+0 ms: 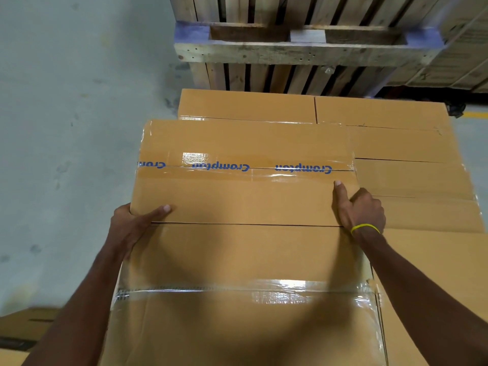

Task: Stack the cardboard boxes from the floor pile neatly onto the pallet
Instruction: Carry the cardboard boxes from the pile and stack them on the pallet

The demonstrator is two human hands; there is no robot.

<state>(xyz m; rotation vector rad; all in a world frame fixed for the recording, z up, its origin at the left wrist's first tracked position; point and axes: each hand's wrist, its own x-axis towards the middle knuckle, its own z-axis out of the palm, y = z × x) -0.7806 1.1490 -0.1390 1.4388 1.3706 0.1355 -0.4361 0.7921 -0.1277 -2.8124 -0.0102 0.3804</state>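
A tan cardboard box sealed with clear tape and blue lettering sits on top of the stack in front of me. My left hand grips its near left corner, thumb on the lid, fingers down the side. My right hand, with a yellow band at the wrist, grips the near right corner the same way. A second taped box lies directly below and nearer to me. Several more tan boxes lie in a lower layer to the right and behind.
Empty wooden pallets with purple-painted blocks stand stacked just beyond the boxes. Grey concrete floor spreads to the left. More cardboard shows at the bottom left corner, and printed cartons at the upper right.
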